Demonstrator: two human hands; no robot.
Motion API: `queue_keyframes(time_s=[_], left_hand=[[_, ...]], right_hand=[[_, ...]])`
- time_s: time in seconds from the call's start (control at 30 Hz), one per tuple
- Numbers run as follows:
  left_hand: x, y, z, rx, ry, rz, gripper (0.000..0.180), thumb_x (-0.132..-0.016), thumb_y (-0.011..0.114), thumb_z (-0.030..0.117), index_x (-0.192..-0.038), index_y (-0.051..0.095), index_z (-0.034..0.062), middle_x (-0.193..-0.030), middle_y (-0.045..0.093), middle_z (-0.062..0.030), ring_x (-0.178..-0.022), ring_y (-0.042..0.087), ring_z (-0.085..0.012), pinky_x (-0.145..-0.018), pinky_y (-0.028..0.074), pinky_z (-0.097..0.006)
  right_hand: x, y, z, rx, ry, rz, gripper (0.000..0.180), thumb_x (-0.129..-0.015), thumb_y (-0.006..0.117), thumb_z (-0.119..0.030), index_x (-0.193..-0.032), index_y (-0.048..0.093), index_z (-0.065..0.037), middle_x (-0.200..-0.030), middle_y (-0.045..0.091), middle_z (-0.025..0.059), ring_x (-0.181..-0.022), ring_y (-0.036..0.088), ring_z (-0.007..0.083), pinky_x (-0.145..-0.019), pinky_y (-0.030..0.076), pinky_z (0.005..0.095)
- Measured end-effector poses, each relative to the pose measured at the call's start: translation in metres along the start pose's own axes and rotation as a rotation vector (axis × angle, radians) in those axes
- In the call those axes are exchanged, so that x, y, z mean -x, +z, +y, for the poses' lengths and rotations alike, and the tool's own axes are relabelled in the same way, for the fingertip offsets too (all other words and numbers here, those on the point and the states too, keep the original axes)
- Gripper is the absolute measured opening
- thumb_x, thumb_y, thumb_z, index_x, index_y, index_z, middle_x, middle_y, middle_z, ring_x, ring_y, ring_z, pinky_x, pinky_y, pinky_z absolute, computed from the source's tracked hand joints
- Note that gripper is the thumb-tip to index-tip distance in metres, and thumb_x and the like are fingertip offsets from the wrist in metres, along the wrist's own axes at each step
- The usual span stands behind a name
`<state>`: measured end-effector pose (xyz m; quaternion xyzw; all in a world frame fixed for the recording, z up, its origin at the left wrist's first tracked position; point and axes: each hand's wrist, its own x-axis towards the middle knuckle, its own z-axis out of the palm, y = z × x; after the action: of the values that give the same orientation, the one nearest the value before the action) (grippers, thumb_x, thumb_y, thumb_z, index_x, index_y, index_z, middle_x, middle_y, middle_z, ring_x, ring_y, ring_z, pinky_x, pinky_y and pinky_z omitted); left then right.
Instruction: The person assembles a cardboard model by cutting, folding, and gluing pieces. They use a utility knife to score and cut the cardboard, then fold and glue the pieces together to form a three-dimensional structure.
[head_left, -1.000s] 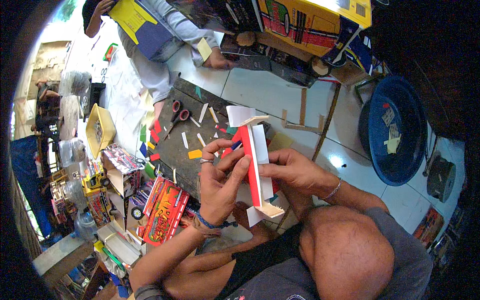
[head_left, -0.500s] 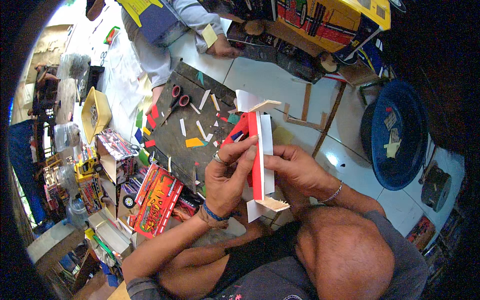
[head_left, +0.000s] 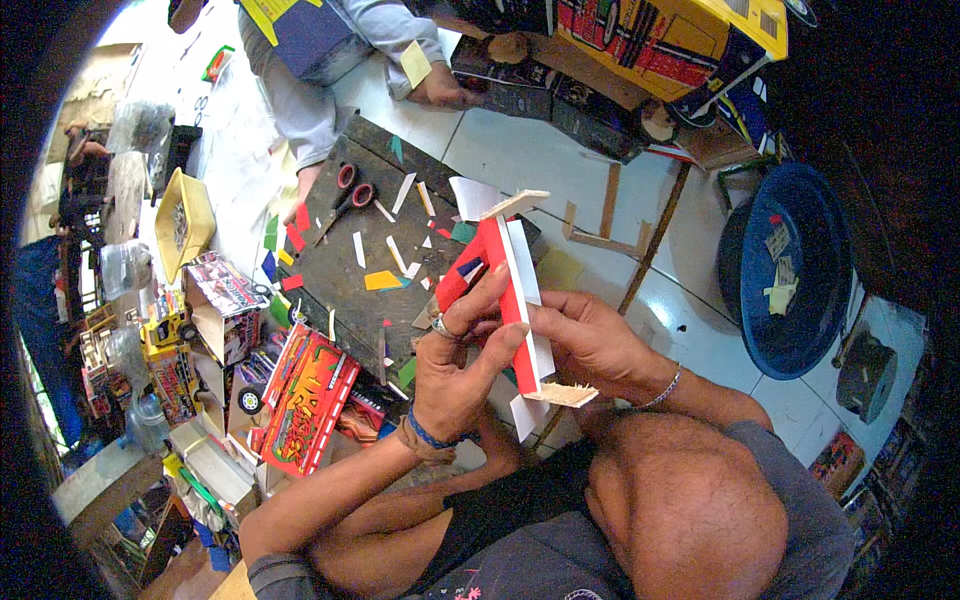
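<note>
Between my two hands is a narrow red-and-white panel [head_left: 514, 315], held up at a slight tilt above a dark board. White paper flaps [head_left: 470, 197] stick out beside it, and a thin bare wood piece [head_left: 566, 394] with a rough edge juts from each end. My left hand [head_left: 462, 365] pinches the red side, thumb laid along the face and fingers partly behind. On the white side, my right hand [head_left: 595, 335] grips with thumb and fingertips; some of those fingertips are hidden by the panel.
Red-handled scissors [head_left: 352, 195] and coloured paper scraps [head_left: 382, 281] lie on the dark board [head_left: 330, 270]. A blue basin [head_left: 795, 290] stands right, a yellow tray [head_left: 187, 225] left. A red printed panel [head_left: 312, 400] rests near my left arm. Another person's hand [head_left: 440, 87] is across the board.
The panel has tilted, its far end swinging left and its near end right. My left thumb sits lower along it. Both hands keep hold.
</note>
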<state>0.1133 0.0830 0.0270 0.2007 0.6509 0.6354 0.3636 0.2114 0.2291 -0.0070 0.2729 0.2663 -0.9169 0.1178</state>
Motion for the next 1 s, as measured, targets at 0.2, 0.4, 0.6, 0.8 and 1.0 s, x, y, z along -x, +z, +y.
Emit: queue_keyframes(time_s=[0.2, 0.4, 0.6, 0.8, 1.0], left_hand=[[0.004, -0.004, 0.001, 0.071, -0.168, -0.053, 0.077, -0.086, 0.08, 0.007, -0.154, 0.044, 0.0095, -0.125, 0.067, -0.0054, -0.106, 0.06, -0.0093, -0.092, 0.05, -0.027], [0.002, -0.008, 0.003, -0.075, -0.145, -0.113, 0.091, -0.077, 0.088, 0.012, -0.155, 0.041, 0.0074, -0.13, 0.066, -0.0084, -0.111, 0.06, -0.0132, -0.098, 0.048, -0.03], [-0.007, -0.016, 0.003, -0.202, -0.043, -0.141, 0.093, -0.074, 0.09, 0.015, -0.154, 0.043, 0.0058, -0.143, 0.06, -0.0122, -0.122, 0.058, -0.0165, -0.105, 0.046, -0.034], [-0.023, -0.029, 0.022, -0.149, 0.017, -0.214, 0.095, -0.073, 0.09, 0.009, -0.155, 0.04, 0.0061, -0.151, 0.051, -0.0108, -0.127, 0.056, -0.0186, -0.102, 0.05, -0.034], [-0.028, -0.024, 0.041, 0.127, -0.06, -0.016, 0.054, -0.1, 0.065, 0.009, -0.151, 0.046, 0.006, -0.145, 0.056, -0.0151, -0.118, 0.061, -0.014, -0.095, 0.053, -0.03]], right_hand=[[-0.001, -0.001, -0.004, 0.035, -0.012, -0.036, 0.037, -0.101, 0.064, -0.036, -0.122, 0.068, -0.006, -0.099, 0.073, 0.0009, -0.08, 0.068, 0.0089, -0.072, 0.056, 0.0246], [0.003, 0.004, -0.009, 0.011, -0.017, -0.026, 0.037, -0.103, 0.061, -0.033, -0.124, 0.066, -0.003, -0.105, 0.073, 0.0026, -0.091, 0.069, 0.0109, -0.08, 0.056, 0.0257], [-0.001, 0.005, -0.01, 0.071, -0.073, -0.015, 0.036, -0.104, 0.06, -0.029, -0.126, 0.065, -0.001, -0.109, 0.073, 0.0059, -0.097, 0.069, 0.0136, -0.085, 0.056, 0.029], [-0.002, 0.012, -0.015, 0.114, -0.154, 0.008, 0.034, -0.103, 0.062, -0.024, -0.127, 0.064, 0.0, -0.11, 0.073, 0.0087, -0.097, 0.07, 0.0171, -0.087, 0.057, 0.0325], [-0.004, 0.02, -0.019, 0.115, -0.224, -0.006, 0.034, -0.102, 0.065, -0.03, -0.123, 0.069, -0.004, -0.107, 0.073, 0.0017, -0.094, 0.068, 0.0099, -0.083, 0.055, 0.0273]])
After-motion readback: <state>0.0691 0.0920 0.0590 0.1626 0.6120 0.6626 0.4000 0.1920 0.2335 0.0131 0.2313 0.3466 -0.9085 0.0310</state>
